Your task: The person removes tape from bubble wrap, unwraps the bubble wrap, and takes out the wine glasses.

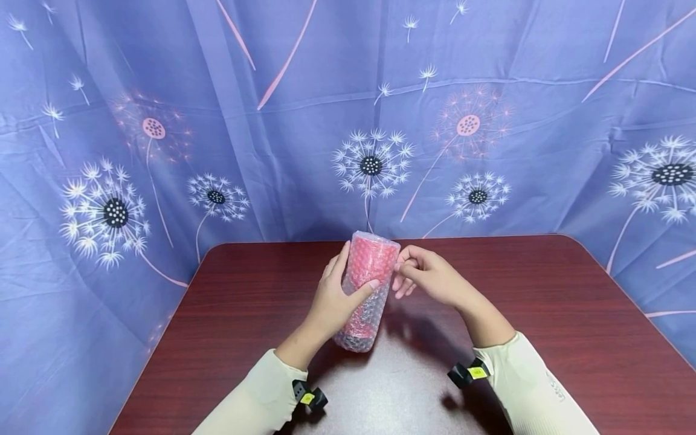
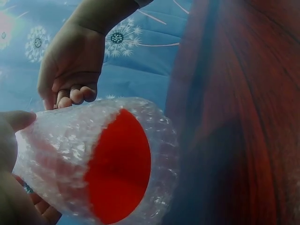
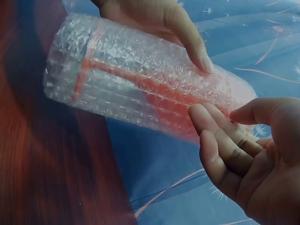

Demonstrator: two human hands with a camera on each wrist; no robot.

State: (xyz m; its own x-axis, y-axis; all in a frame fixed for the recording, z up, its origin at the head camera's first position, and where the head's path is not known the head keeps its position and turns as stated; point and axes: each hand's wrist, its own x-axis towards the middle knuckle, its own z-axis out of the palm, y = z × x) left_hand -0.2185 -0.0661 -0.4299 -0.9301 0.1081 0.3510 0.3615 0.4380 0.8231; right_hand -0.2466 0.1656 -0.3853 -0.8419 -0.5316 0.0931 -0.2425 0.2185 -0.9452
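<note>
A tall cylindrical package (image 1: 370, 290), pink-red inside clear bubble wrap, leans over the table in the head view. My left hand (image 1: 337, 296) grips it from the left, thumb across its front and fingers behind. The left wrist view shows a flat, round red end (image 2: 122, 168) through the wrap. At the package's upper right edge, my right hand (image 1: 426, 275) pinches the bubble wrap between thumb and forefinger. In the right wrist view the other fingers (image 3: 225, 150) of that hand are bent, close to the wrapped side.
A dark red-brown wooden table (image 1: 244, 290) with rounded far corners lies beneath. Blue cloth (image 1: 293, 169) printed with dandelions hangs behind and beside it. Each wrist carries a black camera; the right wrist camera (image 1: 462, 374) hangs low over the table.
</note>
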